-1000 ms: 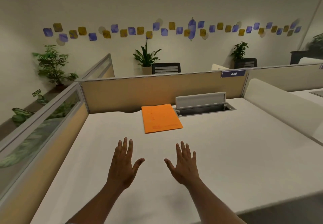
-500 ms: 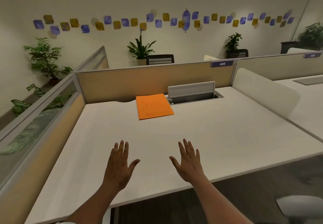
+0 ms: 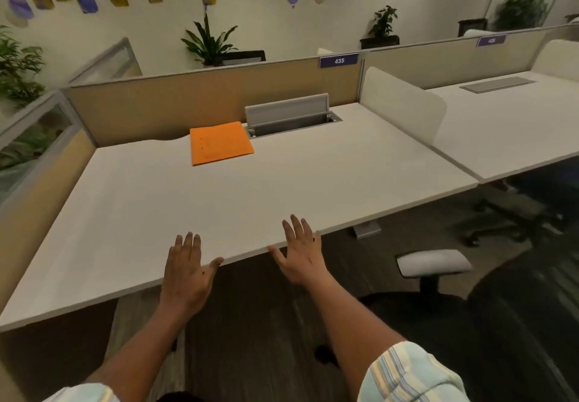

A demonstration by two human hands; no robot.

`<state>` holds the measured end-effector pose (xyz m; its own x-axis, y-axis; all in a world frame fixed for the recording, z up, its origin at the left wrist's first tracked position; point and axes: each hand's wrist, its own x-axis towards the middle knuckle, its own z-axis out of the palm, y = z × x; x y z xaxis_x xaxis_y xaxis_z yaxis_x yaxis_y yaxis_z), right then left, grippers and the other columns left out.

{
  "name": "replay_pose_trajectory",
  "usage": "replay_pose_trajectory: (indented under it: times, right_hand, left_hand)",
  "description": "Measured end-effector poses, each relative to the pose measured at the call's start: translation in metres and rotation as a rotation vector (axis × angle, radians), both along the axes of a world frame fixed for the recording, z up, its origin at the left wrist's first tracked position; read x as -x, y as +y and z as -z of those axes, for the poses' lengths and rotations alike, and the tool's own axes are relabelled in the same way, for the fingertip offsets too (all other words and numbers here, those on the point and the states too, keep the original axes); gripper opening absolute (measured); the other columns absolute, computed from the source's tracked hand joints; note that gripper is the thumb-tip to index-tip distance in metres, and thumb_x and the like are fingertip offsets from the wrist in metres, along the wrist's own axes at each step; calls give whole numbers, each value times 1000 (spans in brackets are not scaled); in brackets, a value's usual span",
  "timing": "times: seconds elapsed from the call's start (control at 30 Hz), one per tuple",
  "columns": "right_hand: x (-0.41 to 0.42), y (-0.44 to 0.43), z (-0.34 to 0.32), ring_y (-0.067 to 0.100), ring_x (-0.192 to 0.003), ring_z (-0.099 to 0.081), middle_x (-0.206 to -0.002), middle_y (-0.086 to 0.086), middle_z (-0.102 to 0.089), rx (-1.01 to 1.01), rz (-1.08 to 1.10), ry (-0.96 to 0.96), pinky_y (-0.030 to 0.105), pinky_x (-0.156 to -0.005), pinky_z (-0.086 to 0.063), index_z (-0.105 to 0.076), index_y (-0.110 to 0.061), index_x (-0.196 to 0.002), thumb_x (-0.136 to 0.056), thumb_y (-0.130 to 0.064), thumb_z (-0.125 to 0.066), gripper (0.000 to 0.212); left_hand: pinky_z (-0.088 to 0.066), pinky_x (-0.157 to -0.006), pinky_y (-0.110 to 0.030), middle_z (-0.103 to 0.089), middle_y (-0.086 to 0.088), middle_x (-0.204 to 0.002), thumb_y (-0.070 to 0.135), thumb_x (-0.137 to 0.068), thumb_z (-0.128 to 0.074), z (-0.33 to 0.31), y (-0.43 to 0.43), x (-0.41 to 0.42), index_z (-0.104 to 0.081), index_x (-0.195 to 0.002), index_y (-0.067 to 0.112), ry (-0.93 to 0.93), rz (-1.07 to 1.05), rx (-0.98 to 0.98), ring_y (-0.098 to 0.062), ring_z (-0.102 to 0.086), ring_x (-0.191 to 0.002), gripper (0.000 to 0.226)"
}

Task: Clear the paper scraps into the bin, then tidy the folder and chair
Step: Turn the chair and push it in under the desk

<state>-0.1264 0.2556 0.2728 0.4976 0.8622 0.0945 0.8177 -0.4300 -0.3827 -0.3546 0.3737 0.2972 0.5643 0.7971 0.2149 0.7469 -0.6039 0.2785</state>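
An orange folder (image 3: 221, 143) lies flat at the back of the white desk (image 3: 175, 201), just left of an open grey cable hatch (image 3: 289, 114). My left hand (image 3: 188, 268) and my right hand (image 3: 302, 252) hover palm down, fingers spread, over the desk's front edge, holding nothing. A black office chair (image 3: 488, 323) with a white armrest (image 3: 434, 262) stands at the lower right, off to the side of the desk. No paper scraps or bin are in view.
A tan partition (image 3: 219, 91) with a "435" label walls the back of the desk, and a glass-topped partition (image 3: 34, 138) the left side. A white divider (image 3: 404, 103) separates a neighbouring desk (image 3: 507, 116) on the right. Dark floor lies below; potted plants stand behind.
My view has pulled back from the desk and turned right, bringing the chair into sight. Both hands have drawn back from over the desktop to its front edge, still spread and empty.
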Motion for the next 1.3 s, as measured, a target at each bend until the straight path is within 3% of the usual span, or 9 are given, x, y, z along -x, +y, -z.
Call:
replay_pose_trajectory:
  times: [0.17,0.47,0.8,0.87,0.93,1.0,1.17,1.3]
  right_hand:
    - [-3,-68,3,26,-147,3,-161,-1,-4,-34,24,44,62,-113,-2,-8,-27,-148,-87,-73,-18,78]
    - [15,-176,-1,28,-147,0,-161,3,-3,20,23,117,64,-114,-10,-10,-24,-150,-92,-65,-27,73]
    - [52,-278,20,27,-145,-10,-160,1,-10,31,106,86,64,-111,-15,-13,-25,-149,-94,-59,-32,67]
    - [61,-301,21,28,-144,-12,-160,1,-11,49,119,72,64,-111,-16,-13,-25,-149,-94,-58,-32,67]
    - [72,-324,21,28,-143,-14,-159,1,-13,66,134,52,65,-110,-17,-14,-24,-149,-94,-57,-34,67]
    - [83,-347,19,29,-142,-17,-159,2,-16,93,141,24,65,-110,-17,-15,-23,-149,-94,-56,-37,68]
    - [96,-406,8,29,-129,-40,-138,6,-49,190,126,-65,65,-108,-19,-18,-17,-148,-94,-43,-46,66]
    - [80,-448,-13,28,-123,-47,-127,6,-58,221,159,-149,64,-108,-20,-32,-16,-141,-95,-35,-47,52]
  left_hand:
    - [-12,-118,-44,-22,-15,-156,66,-89,-25,11,-78,-11,-22,-146,6,-19,19,-5,-29,-9,-146,83]
    - [-9,-117,-40,-24,-15,-155,72,-84,-14,22,-181,-7,-22,-146,5,34,47,33,-27,-11,-146,91]
    - [-28,-111,-51,-62,-22,-119,53,-94,-35,30,-281,24,-57,-118,-1,4,97,10,-41,-44,-128,63]
    - [-36,-103,-51,-67,-22,-102,49,-94,-38,25,-305,35,-64,-102,1,-23,111,32,-42,-53,-116,55]
    - [-47,-80,-47,-65,-17,-75,56,-93,-31,17,-330,46,-62,-73,6,-38,124,58,-39,-61,-85,62]
    - [-48,-64,-44,-61,-14,-63,58,-91,-26,9,-356,54,-55,-60,7,-70,101,145,-36,-58,-67,66]
    - [-49,-64,-44,-65,-18,-67,47,-95,-38,0,-416,50,-51,-58,8,-138,92,248,-39,-60,-69,56]
    - [-48,-67,-46,-68,-20,-73,37,-98,-36,-14,-455,33,-59,-65,3,-208,177,218,-41,-62,-76,53]
